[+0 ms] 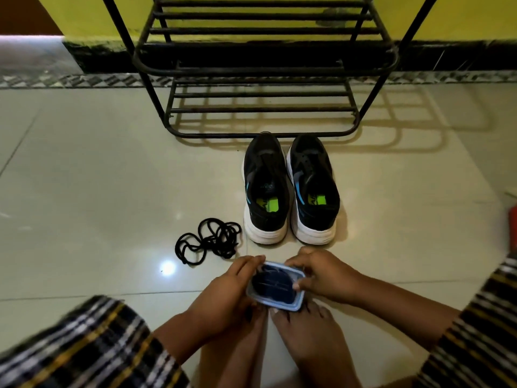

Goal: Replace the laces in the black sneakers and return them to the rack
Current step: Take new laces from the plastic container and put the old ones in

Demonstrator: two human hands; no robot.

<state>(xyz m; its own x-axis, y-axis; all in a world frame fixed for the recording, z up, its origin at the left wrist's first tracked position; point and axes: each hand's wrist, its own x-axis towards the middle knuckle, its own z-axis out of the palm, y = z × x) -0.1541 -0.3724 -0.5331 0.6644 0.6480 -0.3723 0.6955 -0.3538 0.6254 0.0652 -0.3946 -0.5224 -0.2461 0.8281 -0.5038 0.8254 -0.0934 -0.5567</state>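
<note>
Head view, read from left to right: at about 8 o'clock from the shoes a loose tangle of black laces (208,241) lies on the tiled floor (84,169), limp and light, best lifted by pinching a strand near a tip. The black sneakers (291,189) stand side by side at centre, unlaced as far as I can tell, heels toward the person, toes just before the rack (260,68) at 12 o'clock. They look light but stiff-soled, easiest held by the heel collar. At 6 o'clock the left hand (223,292) curls its fingers round the left end of a small clear packet (275,285) of dark laces, thin crackly plastic, probably slippery. The right hand (321,273) pinches the packet's right edge.
</note>
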